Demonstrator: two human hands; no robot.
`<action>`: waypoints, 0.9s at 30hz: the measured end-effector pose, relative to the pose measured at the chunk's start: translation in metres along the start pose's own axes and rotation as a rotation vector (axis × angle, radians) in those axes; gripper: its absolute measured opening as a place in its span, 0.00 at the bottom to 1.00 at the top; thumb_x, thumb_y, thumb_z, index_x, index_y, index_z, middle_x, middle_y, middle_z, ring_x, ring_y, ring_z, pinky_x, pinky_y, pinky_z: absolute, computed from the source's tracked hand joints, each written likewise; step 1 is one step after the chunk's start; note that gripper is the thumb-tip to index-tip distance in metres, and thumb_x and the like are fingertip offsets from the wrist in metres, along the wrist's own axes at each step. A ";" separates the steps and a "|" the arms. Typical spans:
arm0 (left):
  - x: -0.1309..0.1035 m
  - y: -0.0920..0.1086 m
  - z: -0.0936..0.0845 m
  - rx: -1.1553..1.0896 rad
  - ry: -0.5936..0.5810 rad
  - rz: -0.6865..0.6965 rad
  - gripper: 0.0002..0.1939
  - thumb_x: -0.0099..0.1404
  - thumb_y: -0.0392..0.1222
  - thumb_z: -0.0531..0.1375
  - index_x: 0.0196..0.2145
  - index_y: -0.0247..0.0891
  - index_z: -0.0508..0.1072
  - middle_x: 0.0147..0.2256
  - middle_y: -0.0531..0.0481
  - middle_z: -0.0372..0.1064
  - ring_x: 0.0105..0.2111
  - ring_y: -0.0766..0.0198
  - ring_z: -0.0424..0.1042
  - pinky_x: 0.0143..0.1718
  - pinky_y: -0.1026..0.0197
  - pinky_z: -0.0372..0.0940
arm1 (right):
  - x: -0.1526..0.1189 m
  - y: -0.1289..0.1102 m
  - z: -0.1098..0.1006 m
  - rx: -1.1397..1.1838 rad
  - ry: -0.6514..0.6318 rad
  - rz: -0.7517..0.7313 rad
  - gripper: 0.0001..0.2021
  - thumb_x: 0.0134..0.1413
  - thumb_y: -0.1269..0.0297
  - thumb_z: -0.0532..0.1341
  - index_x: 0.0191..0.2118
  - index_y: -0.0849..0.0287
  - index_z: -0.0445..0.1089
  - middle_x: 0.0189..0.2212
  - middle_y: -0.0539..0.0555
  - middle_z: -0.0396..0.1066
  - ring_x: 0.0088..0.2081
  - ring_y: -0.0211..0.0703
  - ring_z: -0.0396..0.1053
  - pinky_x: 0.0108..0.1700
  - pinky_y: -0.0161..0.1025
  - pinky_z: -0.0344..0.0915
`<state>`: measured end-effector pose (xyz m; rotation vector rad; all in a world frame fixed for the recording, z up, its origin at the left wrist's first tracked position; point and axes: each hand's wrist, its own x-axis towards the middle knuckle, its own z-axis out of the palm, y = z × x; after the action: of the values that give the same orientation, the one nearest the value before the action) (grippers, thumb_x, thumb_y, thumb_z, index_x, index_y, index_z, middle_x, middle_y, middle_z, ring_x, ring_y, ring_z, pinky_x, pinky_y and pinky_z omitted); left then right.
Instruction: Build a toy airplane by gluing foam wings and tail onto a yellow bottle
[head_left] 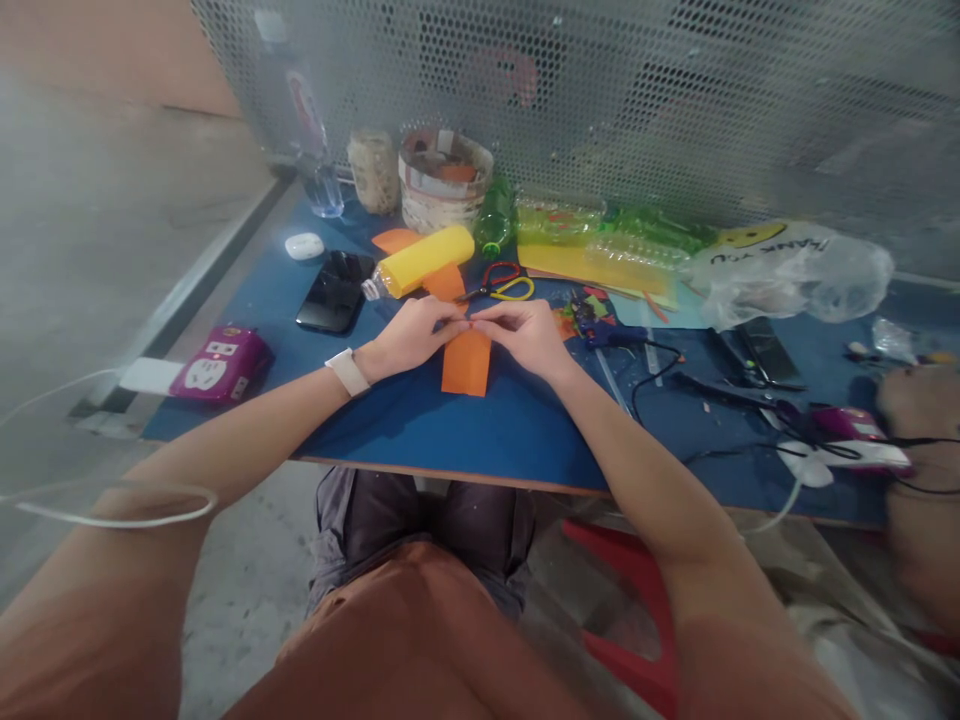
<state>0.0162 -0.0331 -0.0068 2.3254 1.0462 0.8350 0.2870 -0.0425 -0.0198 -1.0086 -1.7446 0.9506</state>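
Between my hands is a piece of orange paper [466, 364], its lower part hanging toward me with a crease down it. My left hand [421, 333] pinches its top edge from the left, thumb and fingertips closed. From the right, my right hand [523, 333] pinches the same edge, and the fingertips of both hands nearly meet. Just beyond lie scissors [504, 287] with red and yellow handles. A plastic bottle wrapped in yellow paper [427, 262] rests on its side behind my left hand, over more orange paper [448, 284].
Left are a black phone [335, 292], a white case [304, 246] and a purple power adapter [223, 365]. A basket [444, 185], green bottles [495, 215] and a plastic bag [795, 270] line the back. A blue glue gun [611, 333] with cord lies right; another person's arm [922, 480] is at far right.
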 end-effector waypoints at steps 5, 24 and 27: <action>0.002 -0.001 0.002 -0.002 0.000 -0.005 0.12 0.87 0.45 0.70 0.43 0.41 0.90 0.41 0.46 0.91 0.42 0.54 0.85 0.47 0.53 0.71 | 0.001 -0.001 -0.002 -0.051 -0.024 -0.004 0.31 0.68 0.25 0.82 0.44 0.52 0.97 0.46 0.61 0.95 0.48 0.62 0.91 0.56 0.59 0.90; 0.000 0.003 -0.001 0.011 -0.012 0.003 0.16 0.87 0.47 0.66 0.40 0.41 0.88 0.39 0.45 0.89 0.39 0.55 0.83 0.45 0.54 0.72 | 0.000 -0.009 -0.002 -0.037 -0.007 0.028 0.22 0.64 0.34 0.85 0.44 0.49 0.98 0.46 0.58 0.96 0.50 0.65 0.93 0.55 0.57 0.90; 0.000 0.004 -0.002 -0.001 -0.010 0.006 0.15 0.87 0.47 0.66 0.42 0.41 0.89 0.41 0.44 0.91 0.40 0.54 0.85 0.46 0.54 0.74 | 0.000 -0.009 -0.002 -0.038 -0.009 0.020 0.22 0.65 0.35 0.85 0.44 0.49 0.98 0.46 0.58 0.96 0.50 0.64 0.93 0.55 0.57 0.90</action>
<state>0.0170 -0.0348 -0.0032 2.3303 1.0350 0.8259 0.2872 -0.0458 -0.0109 -1.0486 -1.7692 0.9394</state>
